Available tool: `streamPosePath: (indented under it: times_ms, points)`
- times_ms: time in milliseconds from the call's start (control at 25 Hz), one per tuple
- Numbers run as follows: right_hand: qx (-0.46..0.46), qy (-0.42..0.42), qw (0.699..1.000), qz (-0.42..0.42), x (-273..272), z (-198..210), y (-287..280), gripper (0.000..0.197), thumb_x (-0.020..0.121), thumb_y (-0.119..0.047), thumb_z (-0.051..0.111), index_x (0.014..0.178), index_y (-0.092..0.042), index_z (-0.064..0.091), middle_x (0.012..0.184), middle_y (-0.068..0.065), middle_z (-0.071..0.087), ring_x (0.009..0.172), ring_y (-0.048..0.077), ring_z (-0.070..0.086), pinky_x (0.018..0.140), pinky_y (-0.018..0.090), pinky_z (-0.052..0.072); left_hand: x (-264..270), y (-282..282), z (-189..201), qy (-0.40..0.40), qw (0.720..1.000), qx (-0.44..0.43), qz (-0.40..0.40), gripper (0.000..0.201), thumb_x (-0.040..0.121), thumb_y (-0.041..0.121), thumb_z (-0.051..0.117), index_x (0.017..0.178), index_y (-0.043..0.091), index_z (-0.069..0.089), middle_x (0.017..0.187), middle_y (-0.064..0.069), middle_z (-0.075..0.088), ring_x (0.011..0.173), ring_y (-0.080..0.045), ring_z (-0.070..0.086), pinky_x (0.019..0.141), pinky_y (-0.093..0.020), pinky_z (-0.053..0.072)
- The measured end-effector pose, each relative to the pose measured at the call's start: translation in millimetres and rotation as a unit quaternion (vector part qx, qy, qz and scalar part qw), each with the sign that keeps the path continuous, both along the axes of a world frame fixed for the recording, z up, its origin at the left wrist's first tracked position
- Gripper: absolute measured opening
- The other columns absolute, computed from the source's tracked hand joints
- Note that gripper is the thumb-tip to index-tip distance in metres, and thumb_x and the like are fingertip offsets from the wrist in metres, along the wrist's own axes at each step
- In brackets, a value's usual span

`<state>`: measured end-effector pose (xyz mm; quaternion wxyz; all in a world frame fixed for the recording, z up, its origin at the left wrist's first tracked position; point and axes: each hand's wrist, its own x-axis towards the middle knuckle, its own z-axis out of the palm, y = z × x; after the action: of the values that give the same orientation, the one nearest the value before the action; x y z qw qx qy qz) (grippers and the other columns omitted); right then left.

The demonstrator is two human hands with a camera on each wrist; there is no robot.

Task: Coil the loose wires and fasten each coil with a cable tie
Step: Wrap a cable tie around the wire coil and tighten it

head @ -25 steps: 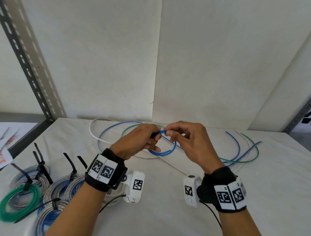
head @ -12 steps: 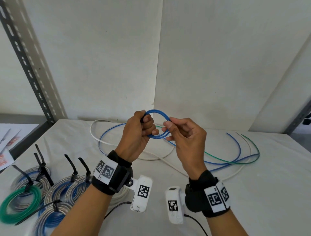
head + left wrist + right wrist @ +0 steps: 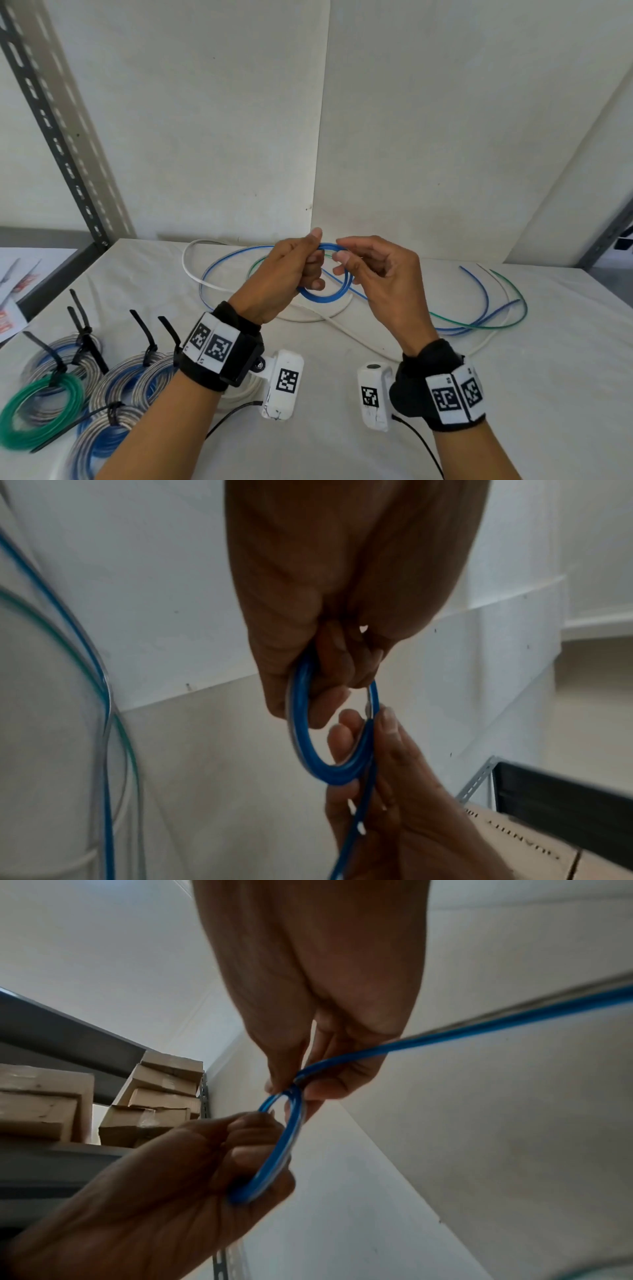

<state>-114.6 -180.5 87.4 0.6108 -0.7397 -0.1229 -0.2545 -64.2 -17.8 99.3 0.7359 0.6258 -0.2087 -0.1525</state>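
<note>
Blue wire (image 3: 323,297) loop between left-hand fingers (image 3: 313,265) and right-hand fingers (image 3: 342,255).

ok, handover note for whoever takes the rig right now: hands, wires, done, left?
Left hand: grips the small coil of blue wire above the white table.
Right hand: pinches the same coil's top, feeding its loose tail.
Done: tied coils with black cable ties, one green, front left.
Left: finish winding and tie the blue coil; then the loose white wire, thin green wire and other blue wire behind.
</note>
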Motion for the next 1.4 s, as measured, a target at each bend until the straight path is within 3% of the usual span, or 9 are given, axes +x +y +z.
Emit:
streamPosePath:
  times_ms: [280,440,640,720,800,1000,1200,1320,1400]
  points:
    - [0.069,0.011,0.997,-0.023,-0.3,-1.9,17.2,0.019,0.096,-0.016,0.067,0.114,-0.011,0.069,0.095,0.004,0.079,0.082,0.022,0.076,0.067,0.032,0.059,-1.4,-2.6,5.3,0.055,0.992,-0.11,0.037,0.042,0.11,0.034,0.032,0.071,0.02,0.028,0.065,-0.002,0.013,0.052,-0.012,0.016,0.054,-0.026,0.032]
    - [0.086,-0.005,0.996,-0.032,-0.1,-1.6,15.3,0.011,0.094,-0.011,0.068,0.101,-0.003,0.066,0.09,0.006,0.079,0.072,0.026,0.074,0.061,0.031,0.056,-0.4,-3.0,4.4,0.053,0.992,-0.11,0.031,0.04,0.11,0.034,0.031,0.072,0.021,0.027,0.065,-0.002,0.012,0.054,-0.014,0.014,0.055,-0.026,0.036]
    - [-0.005,0.029,0.999,0.029,-2.5,5.6,-9.5,0.003,0.092,-0.005,0.071,0.094,-0.004,0.071,0.082,0.008,0.076,0.065,0.021,0.069,0.062,0.024,0.052,3.1,8.5,4.5,0.01,0.995,0.094,-0.034,0.049,0.11,0.03,0.028,0.074,0.008,0.053,0.054,-0.002,0.036,0.048,-0.018,0.039,0.074,-0.038,0.052]
    - [-0.066,0.04,0.996,0.047,-3.0,4.8,-13.0,0.003,0.09,-0.008,0.074,0.092,-0.008,0.075,0.079,0.004,0.075,0.065,0.02,0.069,0.067,0.025,0.056,1.3,9.0,2.2,-0.018,0.982,0.176,-0.073,0.051,0.11,0.034,0.027,0.074,0.009,0.052,0.054,0.0,0.041,0.05,-0.019,0.042,0.08,-0.04,0.055]
    - [-0.106,0.036,0.993,0.029,-2.5,2.3,-12.1,0.004,0.089,-0.012,0.075,0.092,-0.011,0.077,0.078,-0.001,0.074,0.066,0.017,0.069,0.069,0.024,0.056,-1.1,7.3,0.5,-0.031,0.977,0.195,-0.078,0.048,0.11,0.037,0.03,0.071,0.013,0.045,0.057,0.006,0.035,0.053,-0.017,0.035,0.079,-0.035,0.053]
    - [-0.095,0.028,0.995,0.01,-2.1,4.5,-14.6,0.017,0.096,-0.014,0.068,0.111,-0.017,0.076,0.093,-0.007,0.076,0.081,0.015,0.073,0.072,0.023,0.056,2.1,9.5,2.7,0.029,0.997,0.041,-0.063,0.045,0.109,0.035,0.034,0.069,0.017,0.043,0.062,0.004,0.022,0.054,-0.012,0.023,0.065,-0.028,0.043]
    - [0.069,0.015,0.997,-0.014,-0.4,3.0,1.8,0.014,0.095,-0.011,0.066,0.107,-0.004,0.069,0.093,0.006,0.079,0.08,0.021,0.076,0.062,0.026,0.058,5.3,4.8,3.8,0.098,0.987,-0.115,-0.053,0.047,0.11,0.034,0.031,0.067,0.017,0.041,0.058,0.006,0.024,0.051,-0.009,0.02,0.058,-0.026,0.037]
    - [0.08,0.016,0.997,-0.006,2.4,-1.2,3.5,0.015,0.095,-0.01,0.066,0.108,-0.005,0.071,0.093,0.007,0.078,0.076,0.021,0.074,0.059,0.027,0.056,8.0,5.6,1.1,0.109,0.986,-0.115,-0.051,0.048,0.11,0.031,0.029,0.068,0.015,0.044,0.056,0.005,0.025,0.049,-0.009,0.023,0.059,-0.027,0.042]
    - [0.035,0.021,0.999,-0.003,3.8,-1.4,-7.7,0.014,0.096,-0.01,0.067,0.107,-0.006,0.073,0.09,0.005,0.078,0.072,0.02,0.071,0.058,0.026,0.052,8.8,6.6,-0.1,0.096,0.994,-0.036,-0.049,0.048,0.109,0.026,0.027,0.072,0.011,0.052,0.055,0.002,0.028,0.048,-0.013,0.029,0.068,-0.033,0.052]
